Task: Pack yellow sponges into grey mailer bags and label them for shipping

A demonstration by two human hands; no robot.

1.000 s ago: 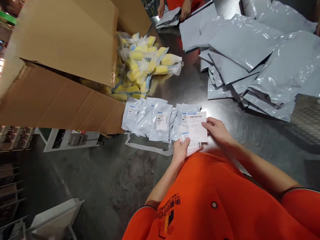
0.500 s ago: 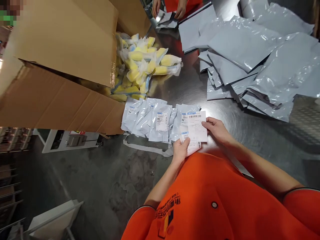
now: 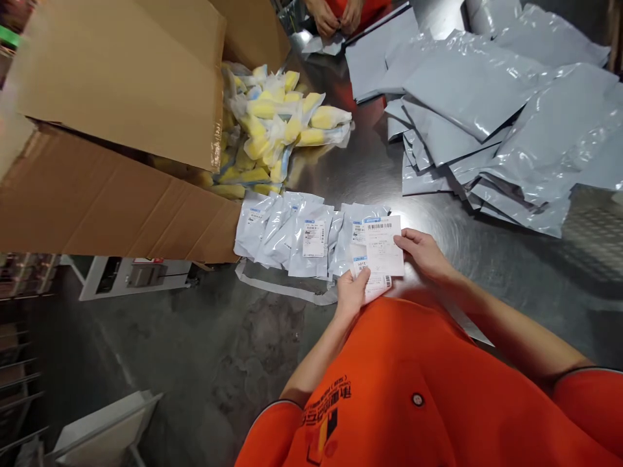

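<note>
My left hand (image 3: 351, 293) pinches a small white barcode label (image 3: 374, 283) low over the steel table's edge. My right hand (image 3: 422, 254) holds the right edge of a white printed sheet (image 3: 384, 246) with a barcode at its top. The two papers overlap, and the sheet's lower part covers the label's upper end. Just beyond them lies a row of white labelled plastic packets (image 3: 311, 237), partly hidden behind the sheet. Neither hand touches the packets, as far as I can see.
An open cardboard box (image 3: 121, 130) spills yellow items in clear bags (image 3: 277, 126) onto the steel table (image 3: 452, 220). Grey mailer bags (image 3: 487, 110) are heaped at the right. A co-worker's hands (image 3: 335, 13) work at the far edge. Shelving and a floor show at the left.
My hands and the papers stay nearly still. The co-worker's hands have come closer together at the far edge, and the grey bag beneath them shows less.
</note>
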